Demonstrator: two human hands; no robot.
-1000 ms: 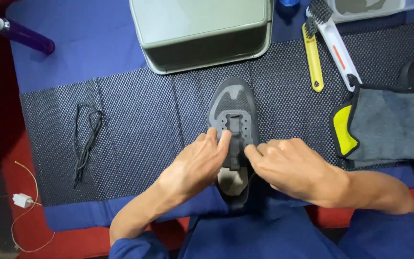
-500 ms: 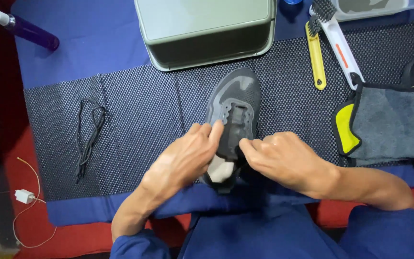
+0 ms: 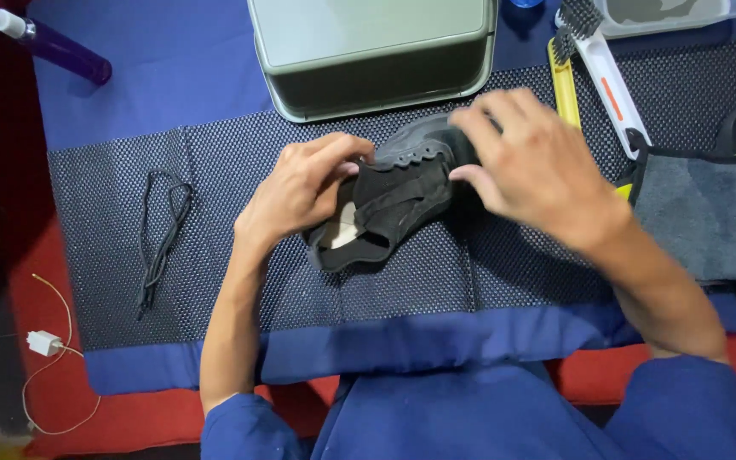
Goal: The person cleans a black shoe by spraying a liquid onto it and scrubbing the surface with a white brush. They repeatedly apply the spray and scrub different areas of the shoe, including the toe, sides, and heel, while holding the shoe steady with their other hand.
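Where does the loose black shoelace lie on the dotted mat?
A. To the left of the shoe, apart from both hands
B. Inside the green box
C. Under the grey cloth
A: the shoelace lies alone on the mat, left of the shoe and the left hand.

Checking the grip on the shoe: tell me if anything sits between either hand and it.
Nothing visible does. The left hand pinches the black shoe at its collar, and the right hand touches its toe end directly. The loose black lace lies apart on the dotted mat.
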